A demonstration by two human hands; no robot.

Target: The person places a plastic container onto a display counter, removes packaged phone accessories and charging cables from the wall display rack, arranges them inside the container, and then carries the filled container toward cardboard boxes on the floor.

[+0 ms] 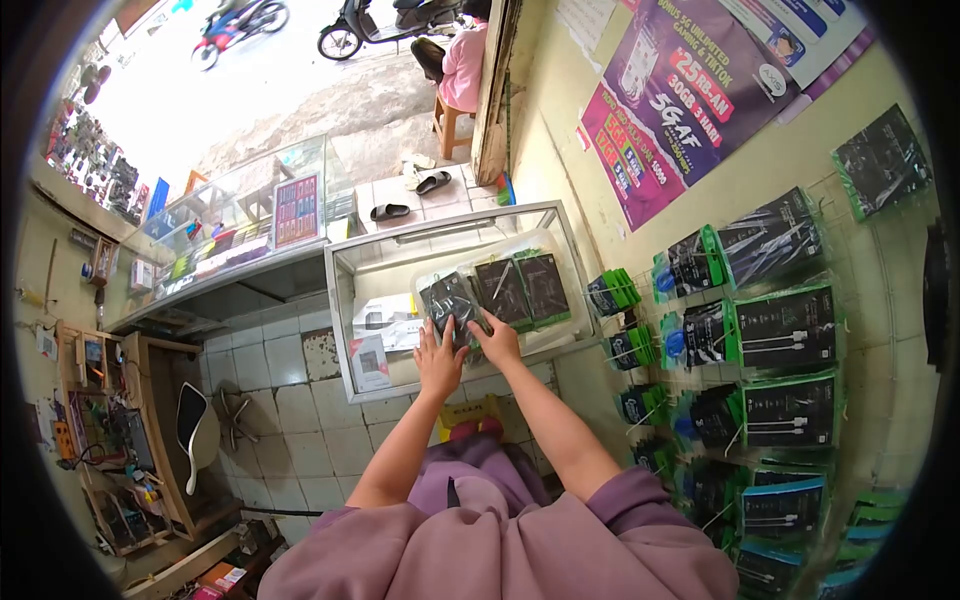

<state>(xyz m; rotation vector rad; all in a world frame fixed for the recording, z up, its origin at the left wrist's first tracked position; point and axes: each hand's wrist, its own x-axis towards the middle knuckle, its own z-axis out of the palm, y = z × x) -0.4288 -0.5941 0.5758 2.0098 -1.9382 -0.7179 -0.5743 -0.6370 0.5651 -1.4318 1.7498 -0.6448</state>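
Observation:
A black plastic-wrapped packet [450,296] lies tilted at the left end of a clear plastic tub [572,262] on the glass display case. My left hand [440,362] rests on the packet's near part, its fingers stretched and apart. At the packet's lower right edge, my right hand [498,345] has its thumb and fingers closed on it; some fingertips are hard to make out. Two more black packets with green edges, a middle one [501,290] and a right one [543,287], sit side by side in the tub. White printed boxes [388,322] are left of the tub.
The glass case [338,300] has a metal frame. Black-and-green cable packets [790,328] hang on a wall rack at right. Another glass counter [230,250] stands left, near a white chair [200,435]. A person in pink [463,65] sits outside by the doorway.

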